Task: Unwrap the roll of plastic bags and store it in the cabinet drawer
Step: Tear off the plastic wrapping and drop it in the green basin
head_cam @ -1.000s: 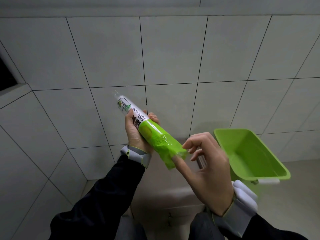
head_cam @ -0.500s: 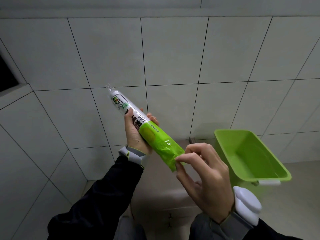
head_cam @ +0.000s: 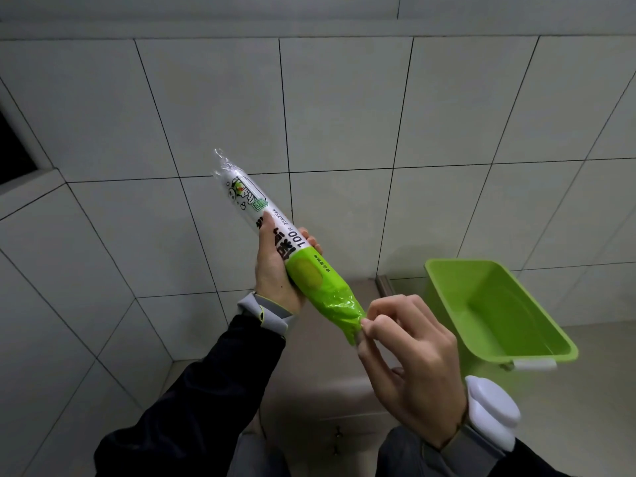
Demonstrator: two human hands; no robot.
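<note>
A roll of plastic bags (head_cam: 303, 266), white with black print at its upper half and green at its lower half, is held tilted in front of a tiled wall. Clear wrapper sticks out at its top end. My left hand (head_cam: 275, 273) grips the roll around its middle from the left. My right hand (head_cam: 409, 356) pinches the green wrapper at the roll's lower end between thumb and forefinger. The cabinet's front with small metal pulls (head_cam: 339, 438) shows low between my arms, and I cannot pick out the drawer.
A bright green plastic tub (head_cam: 547, 325) sits at the right on a pale counter (head_cam: 592, 401). Grey-white wall tiles (head_cam: 344, 105) fill the background. A dark window recess (head_cam: 13, 156) is at the far left.
The roll has tilted a little more upright in my left hand. My right hand went from touching the green end with a fingertip to pinching the wrapper there.
</note>
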